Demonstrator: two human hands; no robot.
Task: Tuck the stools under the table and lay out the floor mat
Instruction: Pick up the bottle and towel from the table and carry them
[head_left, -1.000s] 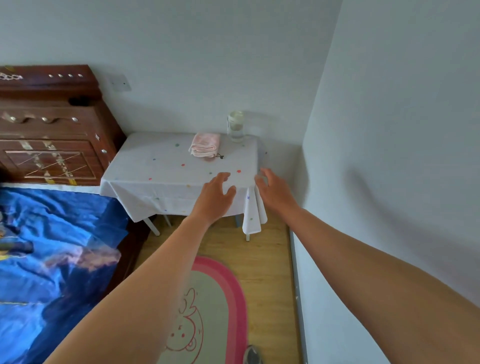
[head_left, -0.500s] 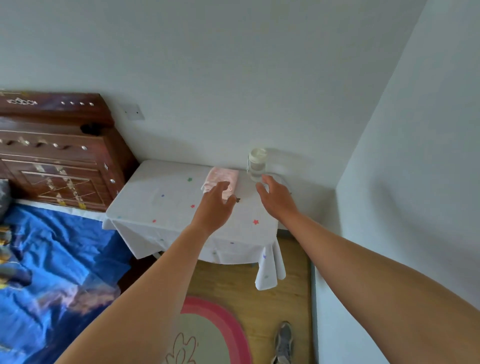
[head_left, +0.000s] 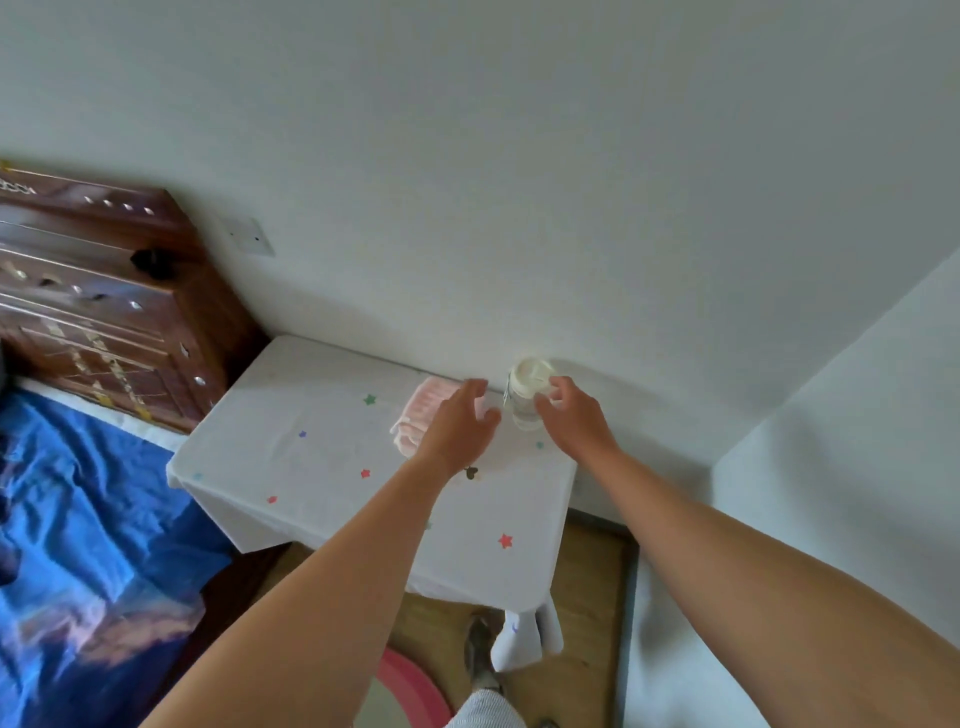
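A small table (head_left: 311, 467) under a white cloth with coloured stars stands in the corner against the wall. My left hand (head_left: 457, 426) hovers open over a folded pink towel (head_left: 421, 415) on it. My right hand (head_left: 571, 421) has its fingers spread at the side of a clear jar with a cream lid (head_left: 527, 395); whether they grip it I cannot tell. Only a pink edge of the floor mat (head_left: 415, 691) shows at the bottom. No stools are visible.
A dark carved wooden headboard (head_left: 104, 312) and a bed with a blue cover (head_left: 78, 545) lie to the left. White walls close in behind and to the right. Wooden floor (head_left: 587, 665) shows below the table, with my shoe (head_left: 480, 654) on it.
I have stepped closer to the table. Both hands moved forward from the table's front edge, the left to above the towel and the right to the jar.
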